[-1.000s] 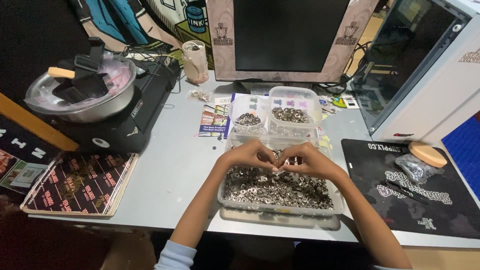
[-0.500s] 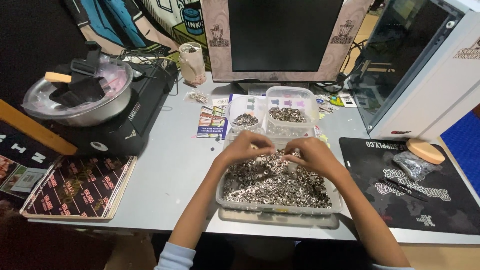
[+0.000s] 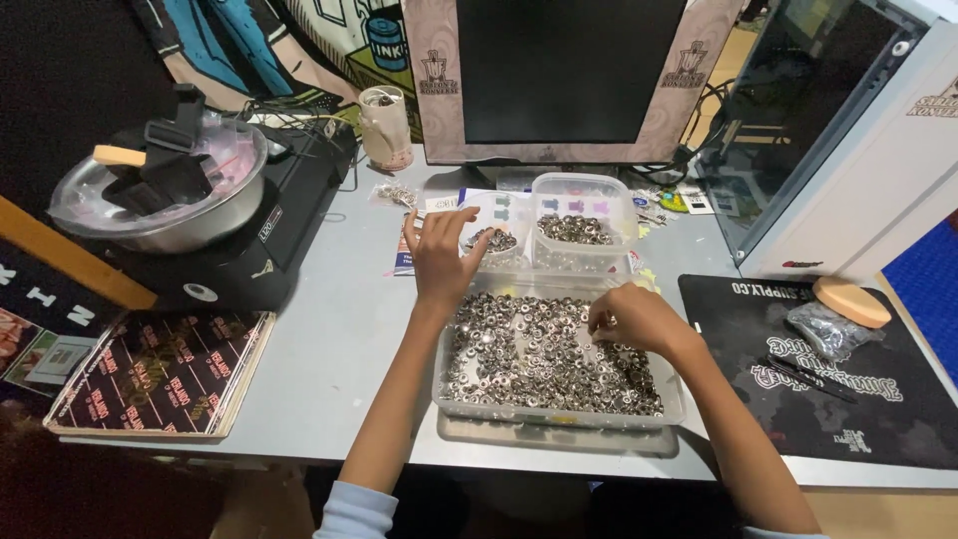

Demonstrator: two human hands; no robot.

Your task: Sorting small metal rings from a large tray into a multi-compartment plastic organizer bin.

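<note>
Rings [image 3: 544, 349] of bright metal, small and many, fill the big clear tub [image 3: 454, 399] that sits on the grey table [image 3: 329, 339] right before the person. The right hand [image 3: 631, 317] rests on the heap at the right side of this tub, fingers curled down into the rings as if pinching one or two; what it has between the fingertips is too small to tell.

The left hand [image 3: 439, 255] is just beyond the far left corner of the tub, over a small clear tub [image 3: 494, 243] that also holds a few rings. Its fingers are bent and close together at the rim, and I cannot tell whether they hold a ring or have let one go. A second ago both hands were together over the middle of the big tub; now they have parted, the left gone out to the small tub and the right back down in the heap. I judge that a sorted piece is being carried across while the other hand picks again.

Beside the small tub, also beyond the big tub, stands a taller clear box [image 3: 582, 225] with more rings. Further back is a dark screen [image 3: 569, 70]. Left of the big tub lies a patterned tray [image 3: 160, 384], and beyond it a metal bowl [image 3: 160, 215] on a black stove [image 3: 264, 240]. Right of the big tub lies a black mat [image 3: 798, 399].
</note>
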